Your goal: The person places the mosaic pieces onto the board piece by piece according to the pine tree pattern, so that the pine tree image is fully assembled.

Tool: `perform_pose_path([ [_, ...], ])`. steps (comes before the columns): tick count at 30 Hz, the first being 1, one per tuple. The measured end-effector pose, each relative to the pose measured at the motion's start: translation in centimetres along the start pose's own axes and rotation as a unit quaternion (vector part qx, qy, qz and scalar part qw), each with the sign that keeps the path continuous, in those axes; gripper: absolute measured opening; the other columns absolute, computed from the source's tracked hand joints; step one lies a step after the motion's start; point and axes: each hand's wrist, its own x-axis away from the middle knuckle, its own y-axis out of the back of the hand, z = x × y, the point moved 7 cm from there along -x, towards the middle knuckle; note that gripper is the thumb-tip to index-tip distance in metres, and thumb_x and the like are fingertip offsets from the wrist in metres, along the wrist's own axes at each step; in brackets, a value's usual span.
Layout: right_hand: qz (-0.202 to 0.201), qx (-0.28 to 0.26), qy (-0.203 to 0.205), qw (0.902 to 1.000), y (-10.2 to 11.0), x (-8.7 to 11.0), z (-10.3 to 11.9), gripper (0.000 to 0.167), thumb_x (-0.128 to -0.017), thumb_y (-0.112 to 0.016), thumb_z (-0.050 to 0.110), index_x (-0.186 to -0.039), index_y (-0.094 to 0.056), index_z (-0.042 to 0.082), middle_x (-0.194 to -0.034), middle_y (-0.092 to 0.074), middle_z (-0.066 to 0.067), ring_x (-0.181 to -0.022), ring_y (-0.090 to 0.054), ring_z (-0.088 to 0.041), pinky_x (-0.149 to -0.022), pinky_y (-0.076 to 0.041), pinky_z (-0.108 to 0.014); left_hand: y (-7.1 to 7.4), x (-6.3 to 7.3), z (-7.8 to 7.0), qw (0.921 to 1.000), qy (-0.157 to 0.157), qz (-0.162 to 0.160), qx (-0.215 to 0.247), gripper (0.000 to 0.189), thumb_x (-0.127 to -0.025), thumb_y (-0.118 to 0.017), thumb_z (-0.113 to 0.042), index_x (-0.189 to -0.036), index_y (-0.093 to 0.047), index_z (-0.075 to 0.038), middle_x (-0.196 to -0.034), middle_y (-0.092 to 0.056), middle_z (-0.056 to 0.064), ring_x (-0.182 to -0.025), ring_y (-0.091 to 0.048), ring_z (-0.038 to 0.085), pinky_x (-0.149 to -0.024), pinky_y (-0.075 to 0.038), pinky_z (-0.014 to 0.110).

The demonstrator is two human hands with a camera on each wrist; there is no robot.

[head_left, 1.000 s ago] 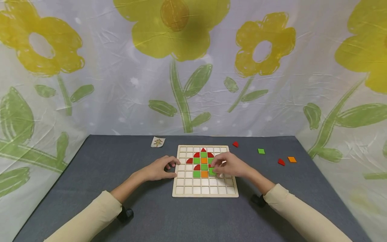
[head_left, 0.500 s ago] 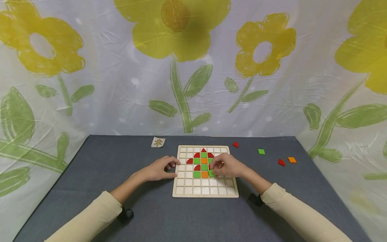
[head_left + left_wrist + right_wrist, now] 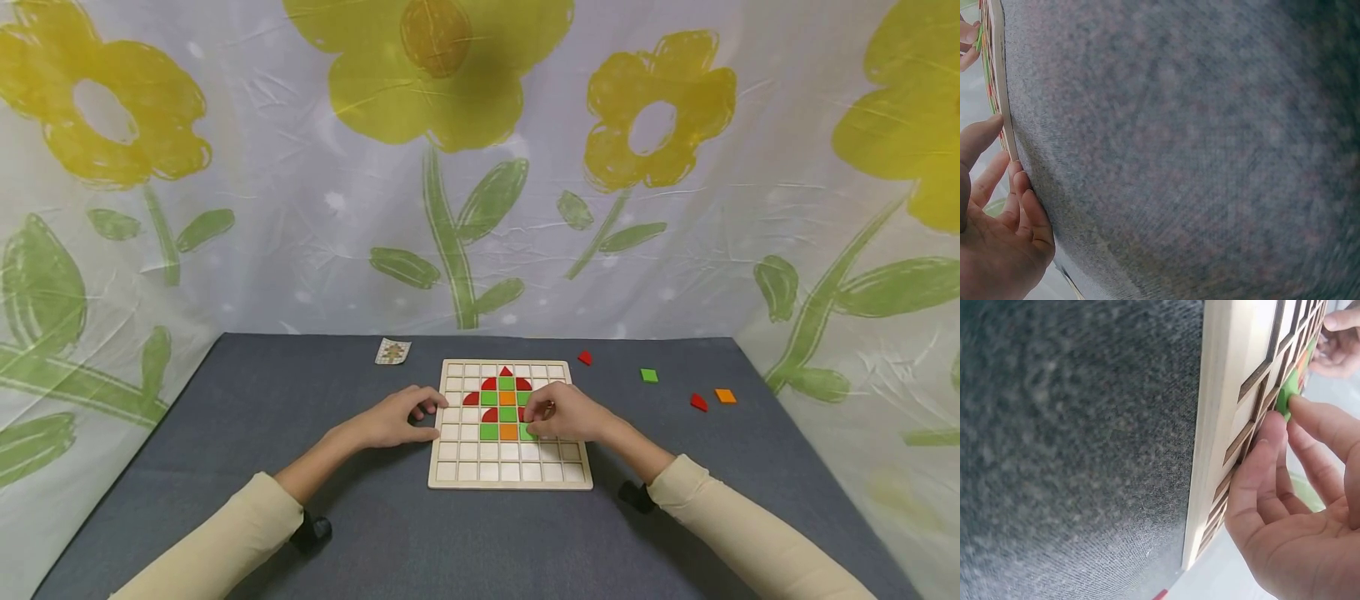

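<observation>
A pale wooden grid board (image 3: 467,473) lies mid-table, with red, green and orange tiles set in its cells. At its left edge rests my left hand (image 3: 396,417), thumb and fingertips touching the rim and fingers loosely bent. My right hand (image 3: 567,411) is over the board's right half, pinching a green square tile (image 3: 1286,395) by thumb and fingertips. That tile sits at a cell right of an orange square (image 3: 507,432) and looks slightly tilted in the right wrist view. Part of it and some cells behind are hidden by the right hand.
Right of the board lie two red quarter-round tiles (image 3: 698,402), a green square (image 3: 648,376) and an orange square (image 3: 725,396). A small patterned card (image 3: 392,352) is behind the board's left corner. A flower-print curtain (image 3: 315,250) borders the dark table.
The right hand has shifted slightly, and the green square, tilted half a second ago, now lies more in line with its cell. The left hand stays put.
</observation>
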Motion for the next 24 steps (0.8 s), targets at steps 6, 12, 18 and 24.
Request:
perform_pose_path([
  [6,0.009,-0.007,0.006,0.9999,-0.1,0.0,0.1,0.007,-0.089,-0.075,-0.004,-0.091,-0.073,0.002,-0.081,-0.065,-0.001,-0.074,-0.059,-0.015,-0.073,-0.054,-0.03,0.0,-0.1,0.0,1.0,0.002,0.001,0.0,0.042,-0.096,-0.075,-0.017,-0.133,-0.059,-0.005,-0.113,-0.054,0.007,-0.1,-0.056,0.023,-0.09,-0.048,0.044],
  [12,0.015,-0.01,0.01,0.9998,-0.1,0.0,0.2,0.008,-0.088,-0.076,-0.003,-0.093,-0.075,0.002,-0.084,-0.065,-0.002,-0.078,-0.059,-0.017,-0.075,-0.054,-0.03,0.0,0.0,0.1,1.0,0.004,0.001,0.001,0.041,-0.096,-0.074,-0.017,-0.133,-0.059,-0.005,-0.113,-0.054,0.007,-0.1,-0.055,0.023,-0.09,-0.047,0.044],
  [18,0.019,-0.031,0.023,0.9991,0.1,0.5,0.1,0.007,-0.089,-0.077,-0.002,-0.095,-0.074,0.0,-0.087,-0.067,-0.005,-0.081,-0.062,-0.021,-0.075,-0.055,-0.034,-0.1,-0.1,0.0,1.0,0.002,0.001,0.001,0.042,-0.096,-0.074,-0.017,-0.133,-0.059,-0.004,-0.112,-0.054,0.007,-0.1,-0.056,0.023,-0.09,-0.048,0.044],
  [24,0.009,-0.038,0.02,0.999,1.2,1.9,-0.6,0.006,-0.092,-0.076,0.003,-0.098,-0.074,0.001,-0.089,-0.069,-0.005,-0.08,-0.062,-0.023,-0.072,-0.054,-0.032,0.0,-0.1,0.0,1.0,0.003,-0.001,-0.001,0.042,-0.096,-0.075,-0.018,-0.132,-0.059,-0.004,-0.112,-0.054,0.008,-0.1,-0.056,0.024,-0.089,-0.048,0.044],
])
